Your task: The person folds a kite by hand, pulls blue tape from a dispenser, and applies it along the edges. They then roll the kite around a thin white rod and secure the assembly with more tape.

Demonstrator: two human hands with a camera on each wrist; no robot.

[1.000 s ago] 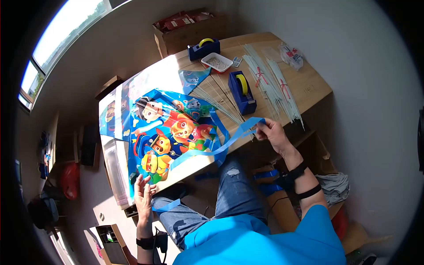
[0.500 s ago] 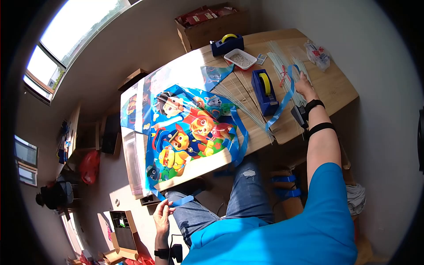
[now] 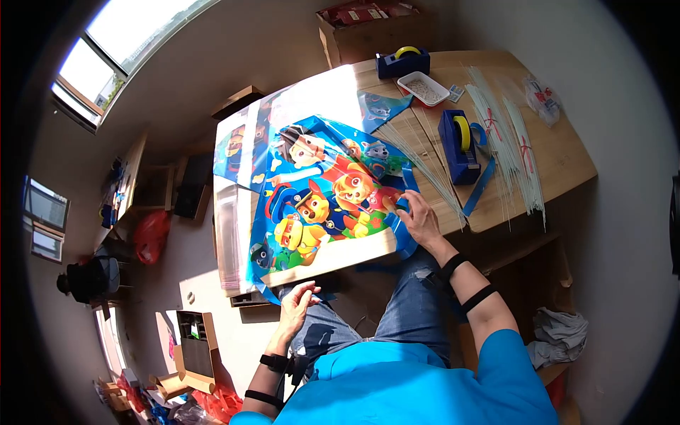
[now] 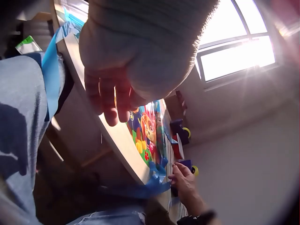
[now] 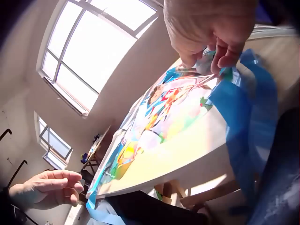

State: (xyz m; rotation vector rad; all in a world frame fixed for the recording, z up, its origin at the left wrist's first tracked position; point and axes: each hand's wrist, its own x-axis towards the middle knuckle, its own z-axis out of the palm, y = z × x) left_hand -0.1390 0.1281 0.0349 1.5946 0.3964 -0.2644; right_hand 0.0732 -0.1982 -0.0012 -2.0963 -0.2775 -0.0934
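A blue plastic sheet printed with cartoon dogs (image 3: 319, 205) lies on the wooden table (image 3: 567, 152). My right hand (image 3: 423, 222) is over its right edge with bent fingers; the right wrist view shows the fingertips (image 5: 220, 61) at the film, and whether they pinch it is unclear. Blue ribbon tails (image 5: 234, 112) hang beside that corner. My left hand (image 3: 297, 308), fingers loosely bent and holding nothing, hovers off the table's front edge near the sheet's left corner, where another blue strip (image 3: 265, 289) hangs. A separate blue ribbon (image 3: 482, 188) lies beside the nearer tape dispenser (image 3: 453, 152).
Thin pale rods in tied bundles (image 3: 524, 159) lie at the right, with loose rods (image 3: 418, 166) nearer the sheet. Farther back stand a second dispenser (image 3: 400, 66), a white tray (image 3: 427, 88) and a plastic bag (image 3: 542, 101). A cardboard box (image 3: 375, 35) stands beyond the table.
My right hand carried a blue ribbon rightward to the rods, let it go there and came back to the sheet's right edge. My left hand has stayed near the left corner. The head view has shifted.
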